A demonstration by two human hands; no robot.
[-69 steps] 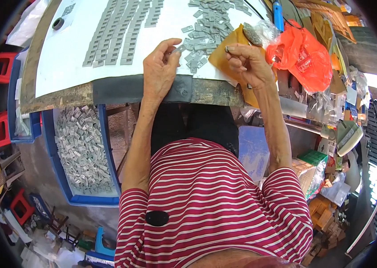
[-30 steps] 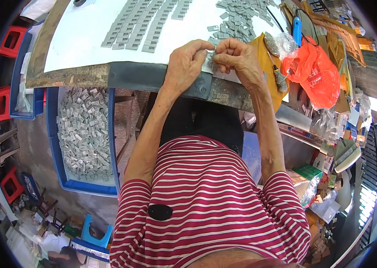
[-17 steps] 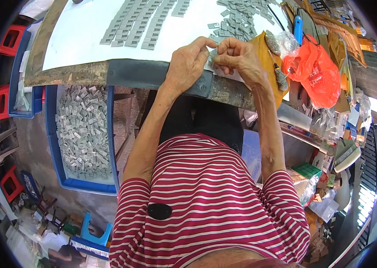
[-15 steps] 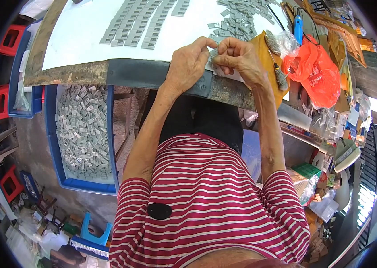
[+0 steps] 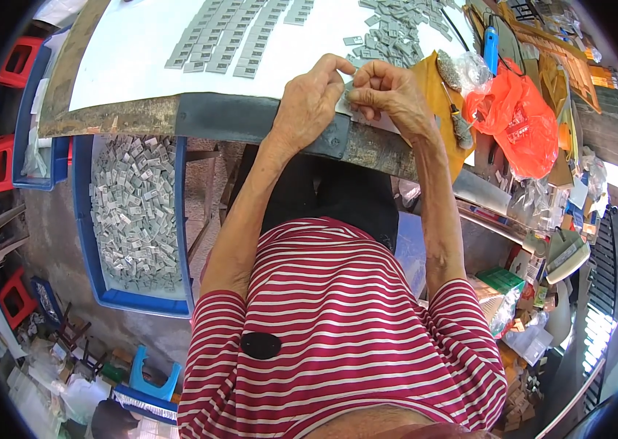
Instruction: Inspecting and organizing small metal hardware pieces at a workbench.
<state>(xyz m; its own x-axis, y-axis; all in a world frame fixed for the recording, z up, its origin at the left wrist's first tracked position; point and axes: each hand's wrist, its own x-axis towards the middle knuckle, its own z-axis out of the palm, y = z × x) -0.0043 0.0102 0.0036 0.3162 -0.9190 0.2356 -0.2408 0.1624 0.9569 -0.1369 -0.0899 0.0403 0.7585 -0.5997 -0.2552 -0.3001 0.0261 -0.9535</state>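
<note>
Both my hands meet over the near edge of the white-topped table. My left hand has its thumb and index finger drawn together in a pinch. Close beside it on the right, my right hand is curled, thumb pressed to the fingers. Something small and greyish shows between the fingertips, too small to make out. Beyond my hands, small flat grey pieces lie in neat overlapping rows. A loose heap of similar grey pieces is spread at the far right.
Left below the table stands a blue tray full of small grey pieces. Right of my hands are a yellow cloth, a screwdriver, a red plastic bag and a blue-handled tool. Red stools stand far left.
Both hands stay pinched together at the same place, with only slight finger movement. The whole view has shifted very slightly.
</note>
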